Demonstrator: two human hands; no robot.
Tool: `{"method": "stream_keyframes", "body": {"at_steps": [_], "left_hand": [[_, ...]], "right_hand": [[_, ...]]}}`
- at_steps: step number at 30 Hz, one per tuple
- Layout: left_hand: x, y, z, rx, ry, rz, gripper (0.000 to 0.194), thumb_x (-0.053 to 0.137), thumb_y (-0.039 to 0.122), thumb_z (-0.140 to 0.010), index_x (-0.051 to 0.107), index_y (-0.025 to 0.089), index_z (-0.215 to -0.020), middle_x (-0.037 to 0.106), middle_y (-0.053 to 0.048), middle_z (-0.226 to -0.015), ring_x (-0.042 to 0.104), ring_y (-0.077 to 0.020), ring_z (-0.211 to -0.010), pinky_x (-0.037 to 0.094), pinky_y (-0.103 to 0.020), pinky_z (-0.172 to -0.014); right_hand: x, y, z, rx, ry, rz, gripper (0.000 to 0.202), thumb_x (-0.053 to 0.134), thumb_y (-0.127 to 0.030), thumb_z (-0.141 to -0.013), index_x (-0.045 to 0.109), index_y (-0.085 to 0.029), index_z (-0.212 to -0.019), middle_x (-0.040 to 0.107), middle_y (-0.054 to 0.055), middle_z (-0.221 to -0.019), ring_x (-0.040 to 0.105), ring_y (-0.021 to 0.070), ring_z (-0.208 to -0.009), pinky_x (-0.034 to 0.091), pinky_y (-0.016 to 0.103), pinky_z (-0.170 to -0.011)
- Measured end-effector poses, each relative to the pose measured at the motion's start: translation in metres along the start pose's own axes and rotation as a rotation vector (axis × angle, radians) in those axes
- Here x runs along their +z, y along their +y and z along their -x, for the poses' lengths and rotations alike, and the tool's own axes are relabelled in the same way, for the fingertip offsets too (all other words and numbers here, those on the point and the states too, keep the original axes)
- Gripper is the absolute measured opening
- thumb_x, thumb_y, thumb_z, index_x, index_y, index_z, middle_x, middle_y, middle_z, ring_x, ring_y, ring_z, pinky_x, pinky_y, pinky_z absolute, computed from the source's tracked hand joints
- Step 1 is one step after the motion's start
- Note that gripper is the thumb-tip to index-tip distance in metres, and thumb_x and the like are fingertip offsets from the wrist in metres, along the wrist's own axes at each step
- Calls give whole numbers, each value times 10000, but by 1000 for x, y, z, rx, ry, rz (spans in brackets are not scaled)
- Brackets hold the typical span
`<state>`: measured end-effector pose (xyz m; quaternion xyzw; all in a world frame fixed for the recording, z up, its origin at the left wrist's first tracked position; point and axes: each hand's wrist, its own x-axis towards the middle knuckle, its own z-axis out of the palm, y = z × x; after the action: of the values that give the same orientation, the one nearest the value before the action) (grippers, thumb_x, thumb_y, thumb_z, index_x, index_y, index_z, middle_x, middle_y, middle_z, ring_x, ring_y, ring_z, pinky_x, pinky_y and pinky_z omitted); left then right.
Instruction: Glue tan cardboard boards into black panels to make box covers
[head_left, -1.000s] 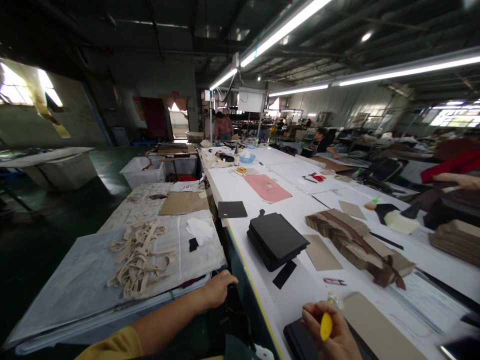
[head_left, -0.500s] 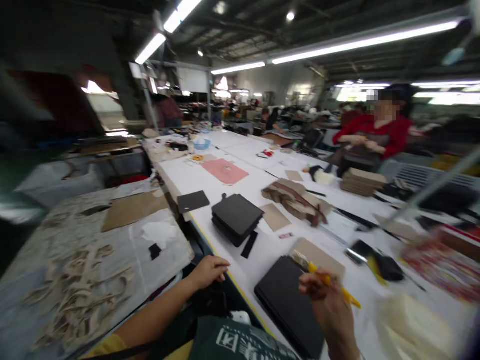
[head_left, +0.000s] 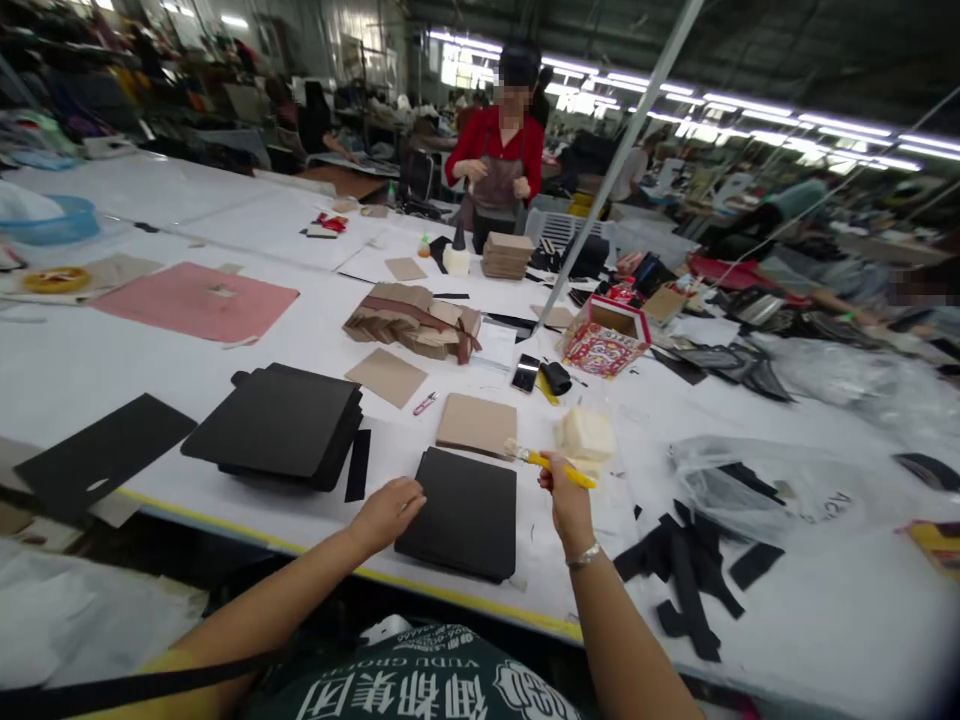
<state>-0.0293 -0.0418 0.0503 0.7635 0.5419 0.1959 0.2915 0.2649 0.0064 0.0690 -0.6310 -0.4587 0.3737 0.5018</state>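
My right hand (head_left: 568, 505) is closed around the yellow handle of a brush (head_left: 559, 467), its pale bristles pointing left over the near edge of a tan board stack (head_left: 478, 422). Below the bristles lies a neat stack of black panels (head_left: 465, 515). At that stack's left edge is my left hand (head_left: 386, 515), fingers loosely bent and holding nothing; whether the fingertips touch the panels I cannot tell. A taller stack of black panels (head_left: 274, 420) stands farther left, with a narrow black strip (head_left: 358, 465) beside it. Right of the brush sits a cream-coloured block (head_left: 587, 435).
Black scraps (head_left: 690, 575) and a clear plastic bag (head_left: 757, 485) lie at right. Beyond the boards are a phone (head_left: 526, 373), a red patterned box (head_left: 606, 338) and bundled tan pieces (head_left: 412, 320). A slanted metal pole (head_left: 619, 165) rises there. A person in red (head_left: 495, 150) stands across the table.
The view has swung right. My left hand has come to the black panel stack's left edge. My right hand, still holding the brush, is now right of that stack, no longer over it.
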Motion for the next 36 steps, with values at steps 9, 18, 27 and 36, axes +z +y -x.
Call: {"method": "stream_keyframes", "body": {"at_steps": [9,18,27,36], "left_hand": [[86,26,-152,164,-229,-218,512,437,424,-809,427,114,-1217,416,-155,-1309,353,-274,-1212,266,-419,-1010],[120,1,-200,-16,-327,-215,526,347,419,-831,398,151,-1280,379,-147,-1348,234,-367,-1257,122,-562,-1004],[119,-9,-212,-3,-374,-242,588,293,523,-823,398,155,-1270,384,-150,-1345,288,-309,-1244,222,-528,-979],[112,-6,-216,-1,-413,-276,602,324,526,-815,377,160,-1290,327,-136,-1390,279,-291,-1265,252,-484,-986]], "right_hand": [[81,5,-82,-27,-146,181,293,509,-427,-754,592,-168,-860,619,35,-685,558,137,-558,461,246,-550],[155,45,-125,-100,-499,328,131,532,-285,-722,621,-189,-711,650,15,-733,585,143,-683,461,241,-651],[170,71,-180,-114,-425,421,167,511,-305,-743,634,-192,-732,657,0,-734,585,131,-693,443,225,-666],[167,81,-217,-38,-158,450,189,516,-328,-768,629,-180,-729,652,36,-719,584,152,-684,435,257,-676]]}}
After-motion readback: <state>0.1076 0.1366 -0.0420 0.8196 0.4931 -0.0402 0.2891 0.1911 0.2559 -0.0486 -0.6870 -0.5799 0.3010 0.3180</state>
